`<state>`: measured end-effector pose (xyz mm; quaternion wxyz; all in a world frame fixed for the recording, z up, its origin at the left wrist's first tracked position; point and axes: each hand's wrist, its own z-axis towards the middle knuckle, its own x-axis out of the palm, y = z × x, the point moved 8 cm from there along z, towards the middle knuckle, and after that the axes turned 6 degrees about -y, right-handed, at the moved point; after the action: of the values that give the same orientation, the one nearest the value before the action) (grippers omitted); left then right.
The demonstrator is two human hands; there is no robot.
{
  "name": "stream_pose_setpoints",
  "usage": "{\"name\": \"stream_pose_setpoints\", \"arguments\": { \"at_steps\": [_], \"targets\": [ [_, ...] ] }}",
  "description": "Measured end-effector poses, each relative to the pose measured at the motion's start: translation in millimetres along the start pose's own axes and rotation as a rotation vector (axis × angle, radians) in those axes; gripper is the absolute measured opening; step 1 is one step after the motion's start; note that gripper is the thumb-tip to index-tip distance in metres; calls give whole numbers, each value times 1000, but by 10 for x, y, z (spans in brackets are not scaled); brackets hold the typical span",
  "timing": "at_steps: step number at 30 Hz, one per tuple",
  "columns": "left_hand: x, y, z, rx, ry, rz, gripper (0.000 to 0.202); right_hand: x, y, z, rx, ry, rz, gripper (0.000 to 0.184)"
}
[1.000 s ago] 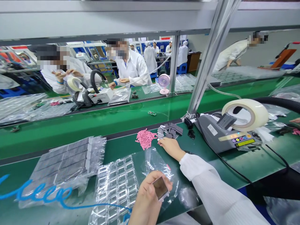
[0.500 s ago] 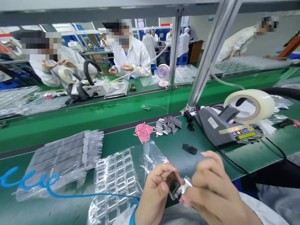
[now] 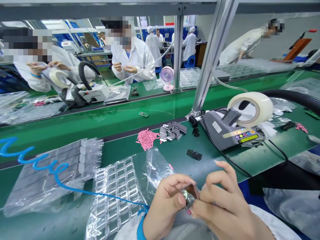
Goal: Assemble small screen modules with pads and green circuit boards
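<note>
Between the thumb and fingers of my left hand is a small rectangular part with a shiny, dark, mirror-like face and a pale rim. It looks like a small display screen. My right hand pinches at the part's right edge, its other fingers raised and curled. A bit of pink shows by my right fingertips; what exactly they grip is hidden. Around my left wrist runs a blue strap with a coiled blue cord. Left of that hand lies a clear plastic tray with rows of compartments.
Beyond my hands lie a pile of pink strips, grey-black strips and a dark flat piece. A tape dispenser stands right, bagged grey parts left. A green circuit board rests on the belt. Co-workers sit opposite.
The part has turned in my left hand, and its face now catches light. My right fingers have closed in on its edge. The whole view has shifted slightly rightward.
</note>
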<state>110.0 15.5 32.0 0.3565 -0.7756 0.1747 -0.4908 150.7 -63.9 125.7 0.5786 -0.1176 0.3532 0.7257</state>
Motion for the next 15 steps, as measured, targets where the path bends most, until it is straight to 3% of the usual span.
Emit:
{"name": "stream_pose_setpoints", "arguments": {
  "at_steps": [4, 9, 11, 15],
  "targets": [
    [-7, 9, -30, 8, -15, -16, 36, -40, 23, -44, 40, -52, 16, 31],
    [-98, 22, -71, 30, -39, 20, 37, -29, -60, -123, 29, 18, 47, 17],
    [-169, -2, -83, 59, -51, 58, 39, -13, -328, -162, 96, -24, 115, 23],
    [-370, -54, -107, 68, -121, 102, 41, 258, -1247, -322, 394, -14, 67, 28]
  ]
}}
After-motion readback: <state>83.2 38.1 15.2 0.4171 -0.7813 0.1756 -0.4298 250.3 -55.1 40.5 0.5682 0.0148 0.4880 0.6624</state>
